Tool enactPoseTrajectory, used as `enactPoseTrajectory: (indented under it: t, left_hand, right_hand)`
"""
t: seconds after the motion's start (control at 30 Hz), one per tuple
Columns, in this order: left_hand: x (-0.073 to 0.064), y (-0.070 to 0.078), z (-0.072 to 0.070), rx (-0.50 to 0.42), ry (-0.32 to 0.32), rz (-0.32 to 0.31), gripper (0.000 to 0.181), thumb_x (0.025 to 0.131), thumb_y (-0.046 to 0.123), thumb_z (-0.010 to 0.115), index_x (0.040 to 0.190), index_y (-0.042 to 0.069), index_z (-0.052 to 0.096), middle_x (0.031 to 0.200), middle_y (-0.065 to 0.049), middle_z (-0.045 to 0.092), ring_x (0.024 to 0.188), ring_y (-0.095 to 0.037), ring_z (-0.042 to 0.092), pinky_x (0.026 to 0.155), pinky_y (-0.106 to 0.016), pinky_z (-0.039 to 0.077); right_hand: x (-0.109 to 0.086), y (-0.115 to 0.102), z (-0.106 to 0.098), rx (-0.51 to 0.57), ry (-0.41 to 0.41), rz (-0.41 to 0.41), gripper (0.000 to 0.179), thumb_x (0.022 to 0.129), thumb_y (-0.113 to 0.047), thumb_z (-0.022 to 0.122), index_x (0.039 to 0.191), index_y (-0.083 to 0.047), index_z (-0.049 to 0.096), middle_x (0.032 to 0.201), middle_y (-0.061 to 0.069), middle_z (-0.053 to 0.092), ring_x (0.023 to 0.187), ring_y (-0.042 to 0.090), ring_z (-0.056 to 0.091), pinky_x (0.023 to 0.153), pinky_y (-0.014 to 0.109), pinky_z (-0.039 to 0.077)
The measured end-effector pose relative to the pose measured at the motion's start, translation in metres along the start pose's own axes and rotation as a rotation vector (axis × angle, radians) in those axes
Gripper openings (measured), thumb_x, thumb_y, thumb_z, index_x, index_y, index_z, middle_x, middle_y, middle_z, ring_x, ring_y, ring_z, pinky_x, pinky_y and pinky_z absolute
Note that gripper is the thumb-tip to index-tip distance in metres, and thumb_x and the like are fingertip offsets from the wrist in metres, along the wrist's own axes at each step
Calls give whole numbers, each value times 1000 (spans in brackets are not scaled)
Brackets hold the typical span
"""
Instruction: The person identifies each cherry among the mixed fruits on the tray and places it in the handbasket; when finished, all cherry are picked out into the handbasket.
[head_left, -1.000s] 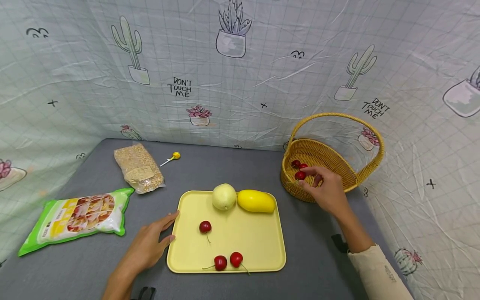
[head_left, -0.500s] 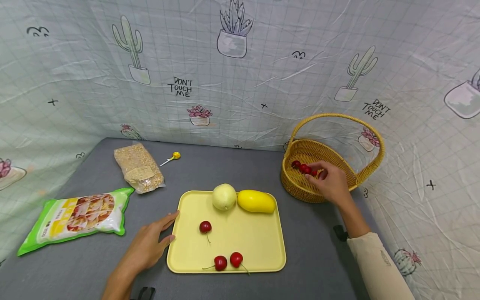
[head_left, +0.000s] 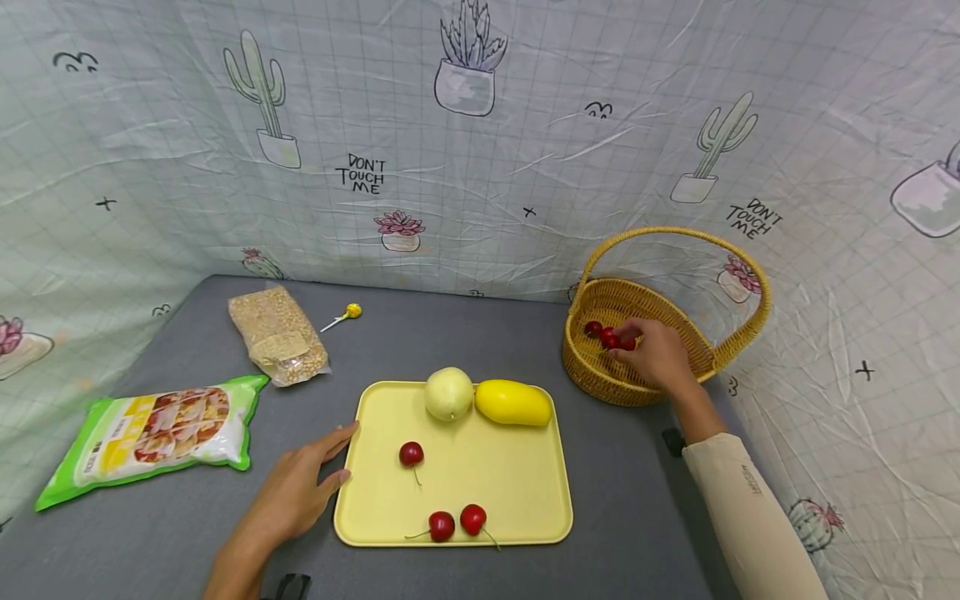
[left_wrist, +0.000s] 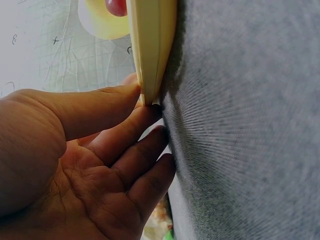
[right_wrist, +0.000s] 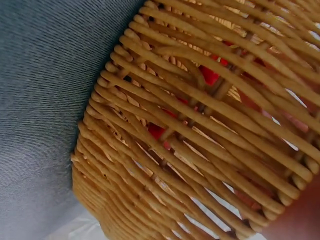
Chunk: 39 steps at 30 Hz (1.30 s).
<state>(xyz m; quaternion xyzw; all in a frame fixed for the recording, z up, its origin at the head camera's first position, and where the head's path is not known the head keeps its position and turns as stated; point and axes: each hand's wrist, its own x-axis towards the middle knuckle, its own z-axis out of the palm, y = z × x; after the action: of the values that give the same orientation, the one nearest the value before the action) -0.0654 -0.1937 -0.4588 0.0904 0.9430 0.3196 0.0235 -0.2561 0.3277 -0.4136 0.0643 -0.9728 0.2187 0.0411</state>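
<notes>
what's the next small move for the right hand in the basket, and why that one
Probably to pinch one cherry and steady it: the right hand reaches into the basket, right at several red cherries lying close together, so a loose grasp might nudge the others. Whether it already grips one is unclear.

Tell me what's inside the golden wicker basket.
Inside the golden wicker basket with the arched handle are several round red cherries. The bare right hand reaches in, hiding part of the interior; anything under it cannot be seen.
</notes>
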Motion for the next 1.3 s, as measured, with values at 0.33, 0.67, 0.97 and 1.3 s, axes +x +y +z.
enactPoseTrajectory:
  t: [0.33,0.67,0.97,1.3]
  left_hand:
    - [-1,0,-1,-6,-19,-17,67,95,6,76,158,9,53,153,-23,59,140,-50,56,112,-69,47]
    - [0,0,-1,-11,-17,-12,66,95,5,76,157,8,53,153,-23,59,141,-49,55,112,-70,46]
    - [0,-1,0,-3,-13,-10,66,95,5,76,157,7,53,151,-21,60,142,-49,55,112,-70,46]
    - [0,-1,1,-3,2,2,66,94,5,77,156,7,55,150,-22,61,140,-50,57,111,-70,47]
  right_hand:
    - [10,6,4,-30,-69,66,28,94,-25,83,118,-12,75,114,15,77,100,36,69,78,53,55]
    - [18,8,7,-46,-92,88,33,92,-23,84,121,-10,75,116,16,79,105,38,71,86,60,55]
    - [15,7,7,-39,-83,84,35,93,-23,84,125,-12,75,115,14,81,104,37,73,85,59,56]
    - [2,-10,-4,-33,41,-4,29,92,-21,85,118,-9,79,117,17,79,96,36,71,76,52,57]
